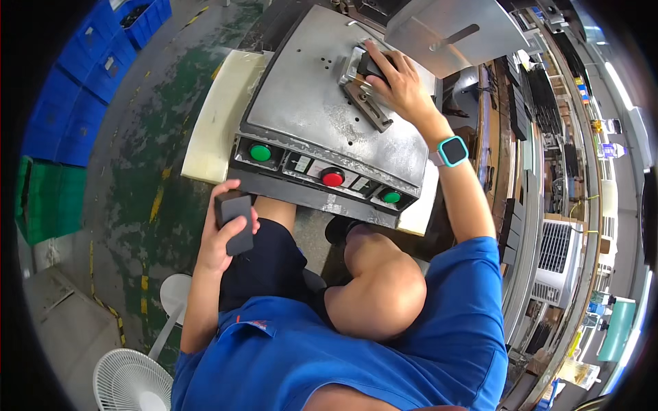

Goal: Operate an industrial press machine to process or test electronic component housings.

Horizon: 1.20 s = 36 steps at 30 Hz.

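Observation:
My left hand (216,243) is closed around a dark rectangular block (237,218), held upright above my thigh, left of the machine's front edge. Over at the far side of the worn metal machine table (295,96), my right hand (409,90) rests on a second black part (373,67). That part sits in a small metal fixture (350,66), with my thumb and fingers bent over it; the palm hides some of it. A slotted metal clamp bar (368,107) lies on the table just nearer than the fixture.
On the machine's front panel are a red button (332,177), a left green button (260,152) and a right green button (391,197). A metal guard plate (456,38) stands behind my right hand. Blue crates (75,82) and a white fan (133,380) are on the left.

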Available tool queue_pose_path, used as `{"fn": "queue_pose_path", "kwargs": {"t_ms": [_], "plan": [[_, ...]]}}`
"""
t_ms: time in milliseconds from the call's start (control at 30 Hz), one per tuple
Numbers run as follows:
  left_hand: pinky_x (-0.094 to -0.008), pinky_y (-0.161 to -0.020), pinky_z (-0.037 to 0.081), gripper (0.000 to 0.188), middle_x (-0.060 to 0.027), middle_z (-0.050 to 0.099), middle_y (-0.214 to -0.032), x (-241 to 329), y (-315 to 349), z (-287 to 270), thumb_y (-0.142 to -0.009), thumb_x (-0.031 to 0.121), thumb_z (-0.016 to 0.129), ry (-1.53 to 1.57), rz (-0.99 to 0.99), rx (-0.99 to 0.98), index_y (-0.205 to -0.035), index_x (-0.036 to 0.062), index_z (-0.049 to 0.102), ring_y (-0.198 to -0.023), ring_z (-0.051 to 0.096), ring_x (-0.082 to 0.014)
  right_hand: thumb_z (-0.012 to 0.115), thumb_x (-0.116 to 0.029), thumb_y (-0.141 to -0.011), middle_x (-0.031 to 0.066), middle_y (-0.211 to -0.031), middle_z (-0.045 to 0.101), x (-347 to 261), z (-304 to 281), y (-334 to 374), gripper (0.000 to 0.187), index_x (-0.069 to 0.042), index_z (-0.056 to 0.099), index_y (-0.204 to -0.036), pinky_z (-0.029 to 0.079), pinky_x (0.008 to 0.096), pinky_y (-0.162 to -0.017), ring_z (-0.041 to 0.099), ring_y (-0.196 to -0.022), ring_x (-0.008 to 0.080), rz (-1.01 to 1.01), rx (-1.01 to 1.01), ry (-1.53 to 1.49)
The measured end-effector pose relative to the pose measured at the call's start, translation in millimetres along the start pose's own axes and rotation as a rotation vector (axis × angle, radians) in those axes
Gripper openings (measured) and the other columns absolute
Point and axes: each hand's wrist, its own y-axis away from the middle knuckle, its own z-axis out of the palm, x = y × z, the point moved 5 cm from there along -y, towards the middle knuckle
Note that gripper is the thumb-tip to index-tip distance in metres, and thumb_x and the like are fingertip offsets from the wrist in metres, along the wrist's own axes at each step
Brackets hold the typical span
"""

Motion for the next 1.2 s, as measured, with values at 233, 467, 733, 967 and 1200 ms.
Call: {"fn": "queue_pose_path", "kwargs": {"t_ms": [233,467,733,967,1200], "plan": [[-0.0309,-0.076,0.053,0.055,-0.0109,0.062,-0.096,3,-44,40,-0.084,0.002,0.067,-0.18,0.02,-0.054,-0.134,0.0114,0.045,-0.084,0.064,-0.0175,0.061,-0.03,-0.095,0.0194,-0.122,0.056,11,5,-3,0.062,-0.017,0.037,-0.151,0.048,0.0441,-0.094,0.055,-0.113,0.0385,0.088,-0.251,-0.074],[-0.0297,-0.08,0.051,0.054,-0.0094,0.062,-0.102,-3,-41,38,-0.08,-0.001,0.071,-0.269,0.106,0.055,-0.128,0.01,0.049,-0.089,0.063,-0.0162,0.062,-0.037,-0.094,0.0239,-0.139,0.046,16,7,21,0.072,-0.016,0.029,-0.154,0.041,0.0502,-0.103,0.045,-0.128,0.0429,-0.045,-0.177,0.028],[-0.0291,-0.085,0.05,0.057,-0.0075,0.06,-0.108,25,-61,27,-0.075,-0.001,0.073,-0.99,0.656,0.185,-0.127,0.0082,0.049,-0.1,0.061,-0.0168,0.082,-0.049,-0.072,0.0265,-0.158,0.02,-73,-45,152,0.116,-0.009,0.015,-0.157,0.025,0.0498,-0.117,0.019,-0.147,0.0435,0.428,-0.896,-0.012],[-0.0294,-0.088,0.051,0.058,-0.0122,0.058,-0.123,46,-62,145,-0.081,0.006,0.071,-0.435,0.365,-0.23,-0.134,0.0062,0.046,-0.112,0.058,-0.0222,0.081,-0.039,-0.078,0.0245,-0.153,0.031,-128,-82,128,0.1,-0.003,0.025,-0.152,0.032,0.0462,-0.114,0.033,-0.142,0.0377,0.313,-0.066,-0.673],[-0.0391,-0.109,0.039,0.068,-0.0209,0.05,-0.14,52,-18,261,-0.095,0.037,0.054,-0.642,0.588,-0.518,-0.151,0.0044,0.033,-0.128,0.049,-0.0326,0.068,-0.031,-0.094,0.005,-0.114,0.06,-87,-146,179,0.047,-0.005,0.05,-0.13,0.053,0.0297,-0.078,0.061,-0.098,0.017,0.976,0.081,-1.504]]}}
